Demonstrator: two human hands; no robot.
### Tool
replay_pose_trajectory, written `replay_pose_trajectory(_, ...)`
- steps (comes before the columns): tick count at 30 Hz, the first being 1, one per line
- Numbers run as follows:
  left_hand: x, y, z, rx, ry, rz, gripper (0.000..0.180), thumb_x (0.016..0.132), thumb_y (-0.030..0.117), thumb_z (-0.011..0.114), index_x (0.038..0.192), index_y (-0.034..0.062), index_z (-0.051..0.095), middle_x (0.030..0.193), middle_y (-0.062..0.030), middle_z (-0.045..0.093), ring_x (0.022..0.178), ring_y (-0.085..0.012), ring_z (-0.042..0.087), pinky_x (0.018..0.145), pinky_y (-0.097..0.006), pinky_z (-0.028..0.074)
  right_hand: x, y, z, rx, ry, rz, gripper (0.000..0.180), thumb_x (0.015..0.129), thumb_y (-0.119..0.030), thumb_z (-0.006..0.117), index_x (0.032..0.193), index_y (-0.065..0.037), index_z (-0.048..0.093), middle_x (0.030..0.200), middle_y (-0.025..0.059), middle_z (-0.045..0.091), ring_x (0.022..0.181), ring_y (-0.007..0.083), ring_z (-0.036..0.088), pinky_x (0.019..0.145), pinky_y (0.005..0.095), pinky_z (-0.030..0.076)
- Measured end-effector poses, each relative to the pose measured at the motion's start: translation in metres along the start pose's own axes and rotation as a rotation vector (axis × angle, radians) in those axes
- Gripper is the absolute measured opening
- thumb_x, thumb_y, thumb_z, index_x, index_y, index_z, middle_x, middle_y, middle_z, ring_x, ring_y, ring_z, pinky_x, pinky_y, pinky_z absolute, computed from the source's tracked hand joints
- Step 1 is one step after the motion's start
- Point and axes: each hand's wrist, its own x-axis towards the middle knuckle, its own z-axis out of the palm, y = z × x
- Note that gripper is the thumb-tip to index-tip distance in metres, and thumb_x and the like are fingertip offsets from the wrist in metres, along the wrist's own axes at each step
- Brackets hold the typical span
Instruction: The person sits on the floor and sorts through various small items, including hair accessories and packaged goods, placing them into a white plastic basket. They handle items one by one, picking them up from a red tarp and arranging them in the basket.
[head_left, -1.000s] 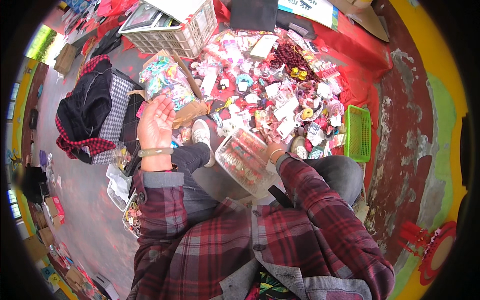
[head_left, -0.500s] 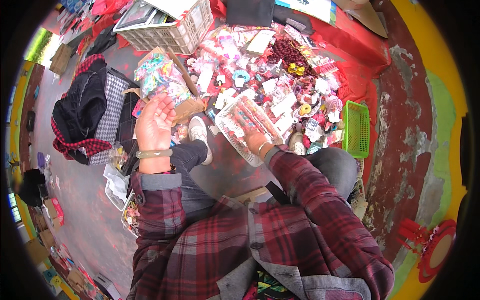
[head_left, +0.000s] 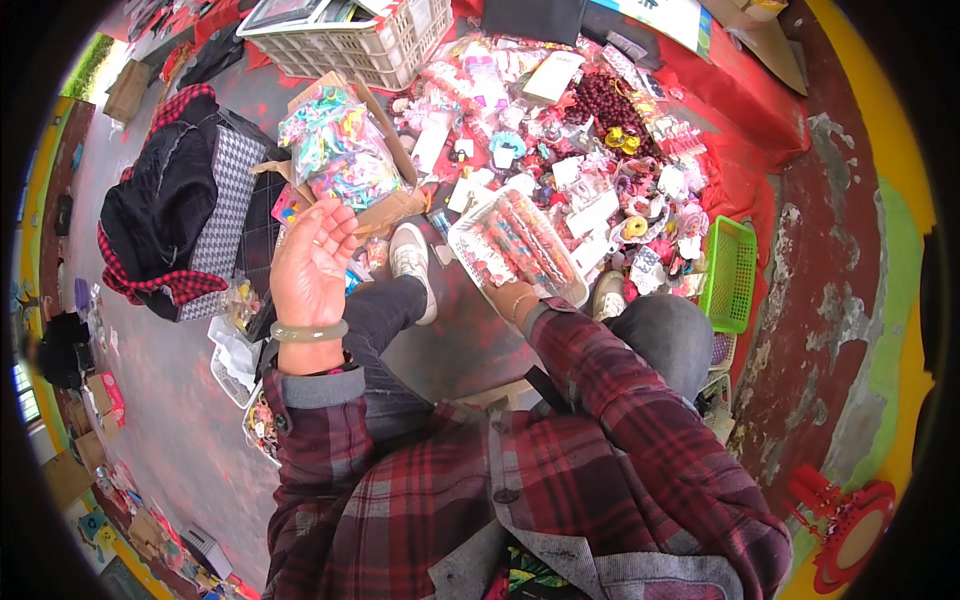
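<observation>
Clear plastic tray (head_left: 517, 249) of small pink and red trinkets is sitting tilted above the person's lap, right hand (head_left: 512, 300) gripping its near edge from below; fingers mostly hidden, so the exact hold is probably a pinch. Left hand (head_left: 312, 265) is hovering empty, palm open, fingers spread wide, a pale bangle (head_left: 309, 331) circling its wrist. Just beyond it a bag of colourful hair ties (head_left: 340, 150) is lying. Green basket (head_left: 732, 272) is standing far right on the red cloth (head_left: 745, 105), white crate (head_left: 352, 40) at the far end.
</observation>
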Motion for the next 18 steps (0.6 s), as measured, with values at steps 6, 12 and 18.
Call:
replay_pose_trajectory(6,0.002,0.005,-0.007,0.003,-0.016,-0.018,0.027,0.088,0.018,0.056,0.108,-0.0012,0.057,0.097,-0.0105,0.062,0.091,-0.0184,0.059,0.081,-0.03,0.047,0.022,0.011,0.017,-0.162,-0.061,0.003,0.026,0.087,-0.017,0.045,0.107,-0.009,0.06,0.098,0.0148,0.065,0.09,0.0262,0.064,0.073,0.0371,0.05)
replay_pose_trajectory(12,-0.003,0.009,-0.007,-0.023,-0.042,-0.024,0.028,0.088,0.017,0.056,0.109,-0.0013,0.056,0.098,-0.0106,0.062,0.091,-0.0189,0.059,0.08,-0.031,0.047,0.026,0.012,0.007,-0.403,0.17,0.28,0.022,0.085,-0.018,0.049,0.091,-0.007,0.066,0.094,0.0151,0.066,0.085,0.0245,0.065,0.068,0.037,0.051)
replay_pose_trajectory(18,0.0,0.04,-0.034,-0.152,0.151,0.187,0.028,0.088,0.016,0.055,0.11,-0.0013,0.056,0.102,-0.0094,0.062,0.095,-0.0196,0.058,0.084,-0.033,0.046,-0.001,0.041,-0.051,-0.008,0.054,0.319,0.025,0.089,-0.02,0.045,0.092,-0.009,0.067,0.098,0.0128,0.067,0.093,0.0253,0.065,0.073,0.0387,0.053)
